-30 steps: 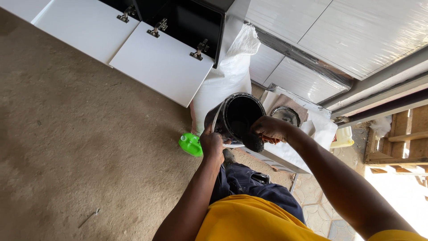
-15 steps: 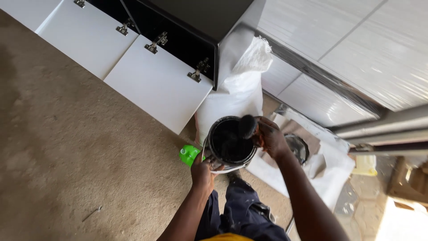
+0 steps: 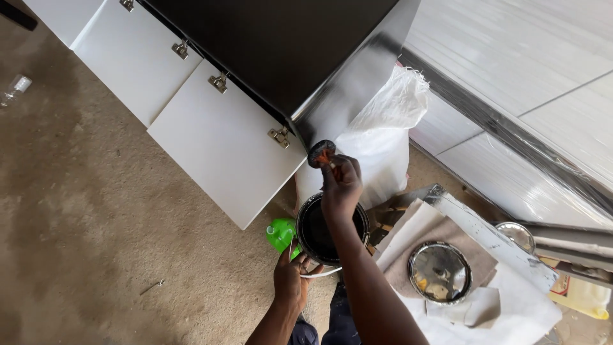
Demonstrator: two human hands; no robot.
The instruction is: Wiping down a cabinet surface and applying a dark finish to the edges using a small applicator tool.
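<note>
My left hand (image 3: 291, 281) grips the thin wire handle and near rim of a round tin of black paint (image 3: 314, 231), which I hold above the floor. My right hand (image 3: 341, 182) is closed on a paint brush (image 3: 321, 153) whose dark, wet head is raised above the tin, close to the glossy black cabinet side (image 3: 348, 96). A green plastic bottle (image 3: 280, 234) lies on the floor just left of the tin.
White cabinet doors (image 3: 220, 144) with metal hinges lie open on the concrete floor. A white sack (image 3: 383, 134) leans behind the tin. A round metal lid (image 3: 439, 271) rests on white sheets to the right. A nail (image 3: 152, 287) lies at the lower left.
My right hand has lifted the brush out of the tin and up toward the black cabinet. The view has tilted up, showing more of the cabinet.
</note>
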